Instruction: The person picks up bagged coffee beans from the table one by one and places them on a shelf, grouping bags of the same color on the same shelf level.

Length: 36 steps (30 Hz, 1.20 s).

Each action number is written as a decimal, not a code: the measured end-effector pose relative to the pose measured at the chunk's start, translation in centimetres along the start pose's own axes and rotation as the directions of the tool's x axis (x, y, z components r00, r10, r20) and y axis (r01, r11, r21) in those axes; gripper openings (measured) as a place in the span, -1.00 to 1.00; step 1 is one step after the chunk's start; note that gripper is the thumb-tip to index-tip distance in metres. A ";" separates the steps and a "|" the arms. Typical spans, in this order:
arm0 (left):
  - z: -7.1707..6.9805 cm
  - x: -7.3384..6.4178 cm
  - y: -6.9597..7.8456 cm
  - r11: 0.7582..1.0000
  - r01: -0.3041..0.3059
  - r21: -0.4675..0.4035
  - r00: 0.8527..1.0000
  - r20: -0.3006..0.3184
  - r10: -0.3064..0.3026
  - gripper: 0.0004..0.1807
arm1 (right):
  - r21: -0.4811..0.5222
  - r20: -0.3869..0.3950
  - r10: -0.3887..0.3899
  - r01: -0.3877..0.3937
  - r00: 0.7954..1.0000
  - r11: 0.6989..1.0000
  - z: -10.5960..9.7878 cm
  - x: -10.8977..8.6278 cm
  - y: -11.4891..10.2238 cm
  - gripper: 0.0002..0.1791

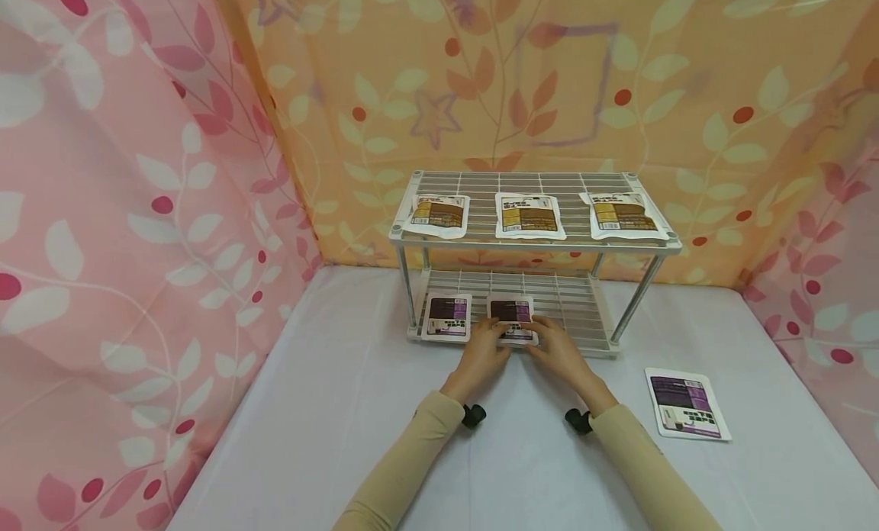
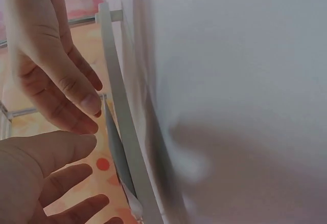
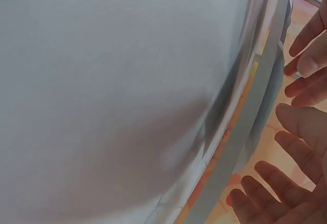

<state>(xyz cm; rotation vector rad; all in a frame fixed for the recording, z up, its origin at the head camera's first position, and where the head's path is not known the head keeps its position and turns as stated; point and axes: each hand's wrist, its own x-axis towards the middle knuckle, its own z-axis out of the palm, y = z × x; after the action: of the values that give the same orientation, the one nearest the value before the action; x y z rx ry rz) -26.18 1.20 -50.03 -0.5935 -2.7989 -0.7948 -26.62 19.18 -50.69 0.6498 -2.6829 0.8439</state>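
Observation:
A flat white pouch with a purple-and-black label [image 1: 512,310] lies on the lower tier of a white wire rack [image 1: 577,306]. My left hand [image 1: 484,352] is at its left edge and my right hand [image 1: 558,354] at its right edge, fingers overlapping it in the head view. In the left wrist view, the thumb and fingers of the left hand [image 2: 30,168] are spread loosely just above the pouch [image 2: 117,152]. The right hand [image 3: 286,188] shows extended, separated fingers beside the rack's front rail in the right wrist view. Neither hand grips the pouch.
A matching purple pouch [image 1: 448,317] lies left on the lower tier. Another purple pouch [image 1: 687,403] lies on the white-covered table [image 1: 309,416], right of the rack. Three brown-and-yellow pouches, including a middle one [image 1: 529,216], line the upper tier. Floral cloth [image 1: 384,73] hangs behind.

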 end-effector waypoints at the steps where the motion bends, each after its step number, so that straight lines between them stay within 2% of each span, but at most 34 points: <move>1: 0.0 0.0 0.1 1.000 -0.009 0.007 1.000 -0.009 0.009 -0.54 | -0.002 -0.003 -0.002 0.002 1.000 1.000 -0.2 -0.1 0.0 -0.53; 4: 0.0 -0.1 0.5 0.999 -0.031 0.005 0.999 -0.021 0.031 -0.53 | -0.002 -0.008 -0.005 0.005 1.000 1.000 -0.7 -0.5 0.1 -0.51; 12: 0.5 -0.1 1.7 0.988 -0.127 -0.092 0.992 -0.030 0.125 -0.57 | 0.041 -0.015 0.003 -0.002 1.000 0.999 -2.2 -1.8 0.7 -0.51; 16: 1.0 -0.3 2.6 0.983 -0.135 -0.128 0.991 0.004 0.136 -0.56 | 0.064 -0.011 0.019 -0.019 1.000 0.998 -3.2 -2.4 1.0 -0.53; 21: 1.9 -0.4 3.8 0.977 -0.142 -0.157 0.988 0.042 0.151 -0.54 | 0.042 -0.010 0.031 -0.031 0.999 0.999 -4.8 -3.1 1.4 -0.53; 30: 3.1 -0.9 5.8 0.962 -0.197 -0.191 0.977 0.044 0.209 -0.54 | 0.064 0.063 0.056 -0.060 0.996 0.996 -7.3 -5.0 2.4 -0.51; 36: 3.9 -1.4 6.8 0.959 -0.183 -0.217 0.975 0.085 0.205 -0.54 | 0.073 0.082 0.072 -0.078 0.994 0.994 -8.5 -6.2 3.6 -0.51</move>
<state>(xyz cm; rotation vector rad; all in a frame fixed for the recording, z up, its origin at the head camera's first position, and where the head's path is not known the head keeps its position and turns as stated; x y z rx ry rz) -22.28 8.12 -50.52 -0.9565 -2.7114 -1.0500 -22.14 28.92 -47.87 0.6151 -2.7732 0.9640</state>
